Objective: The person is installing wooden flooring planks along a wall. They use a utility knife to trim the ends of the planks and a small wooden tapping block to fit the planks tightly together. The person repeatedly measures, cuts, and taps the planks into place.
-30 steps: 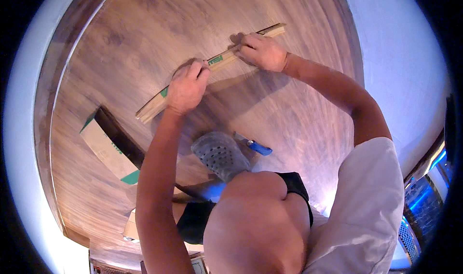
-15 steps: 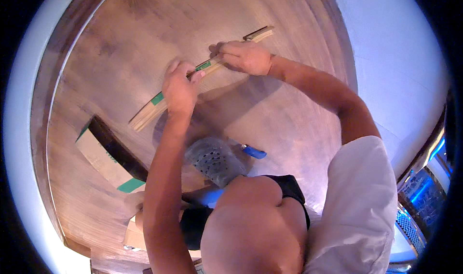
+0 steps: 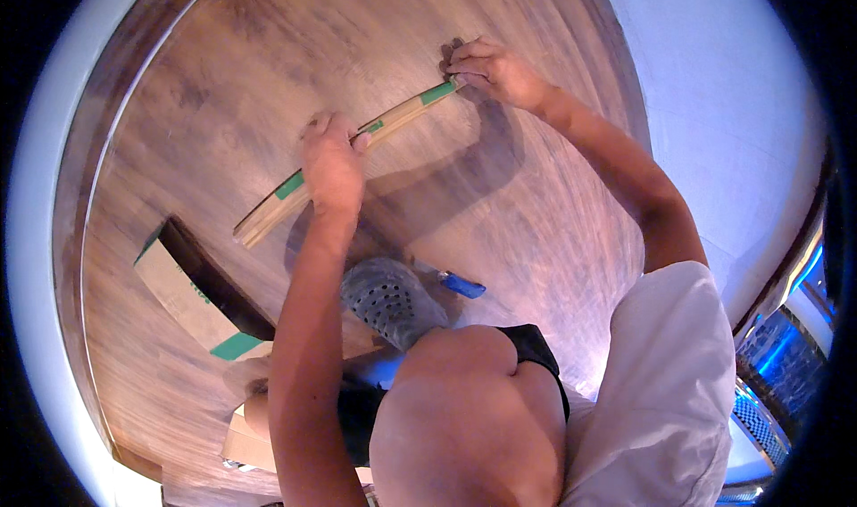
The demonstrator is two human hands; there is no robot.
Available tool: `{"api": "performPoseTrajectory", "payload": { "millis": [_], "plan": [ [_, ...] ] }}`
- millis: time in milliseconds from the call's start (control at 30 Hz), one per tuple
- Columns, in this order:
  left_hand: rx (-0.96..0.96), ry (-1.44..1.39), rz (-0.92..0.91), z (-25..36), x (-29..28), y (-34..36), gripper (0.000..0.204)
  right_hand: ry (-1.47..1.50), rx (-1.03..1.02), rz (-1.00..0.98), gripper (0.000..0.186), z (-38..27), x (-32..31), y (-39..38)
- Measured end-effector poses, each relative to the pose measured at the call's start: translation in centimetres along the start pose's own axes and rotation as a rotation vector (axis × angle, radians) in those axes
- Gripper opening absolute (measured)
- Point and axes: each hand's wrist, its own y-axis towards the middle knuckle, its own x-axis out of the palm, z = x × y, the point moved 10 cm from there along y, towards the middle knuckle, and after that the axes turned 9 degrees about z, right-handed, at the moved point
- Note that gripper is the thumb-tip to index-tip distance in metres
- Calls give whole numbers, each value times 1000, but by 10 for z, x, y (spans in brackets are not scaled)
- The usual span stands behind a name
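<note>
A long, narrow cardboard-coloured strip (image 3: pixel 403 111) with green patches lies diagonally on the wood-look floor (image 3: pixel 214 96). My left hand (image 3: pixel 334 163) grips it around its middle, fingers curled over the far edge. At the upper-right end my right hand (image 3: pixel 500 74) is closed on the strip, fingertips pinched there. Lower in the view, between my arms, are a blue-handled knife (image 3: pixel 462 284) and my foot in a grey perforated clog (image 3: pixel 386 299).
A folded cardboard piece (image 3: pixel 192 297) with a green patch and a dark inner side lies left of my left forearm, with more cardboard (image 3: pixel 243 436) below it. A white band (image 3: pixel 40 239) curves along the left, a pale surface (image 3: pixel 723 132) along the right.
The strip has shifted down and to the left since a second ago. My right hand moved left with it, then up and rightward to its upper end in the last half second.
</note>
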Motion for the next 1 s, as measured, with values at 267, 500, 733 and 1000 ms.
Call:
{"api": "performPoseTrajectory", "payload": {
  "millis": [267, 500, 733, 1000],
  "plan": [
    [102, 118, 29, 5, 2, -10, 26, -131, 296, -14, 24, 20, 20, -23],
    [163, 151, 160, 11, 0, -20, 21, -411, 703, 141, 28, 85, -52, -104],
    [284, 144, 237, 8, -1, -31, 16, 24, 33, 123, 35, -79, 28, 8],
    [325, 116, 187, 14, 4, -56, 17, 116, -116, 16, 39, -101, 67, 21]
  ]
}}
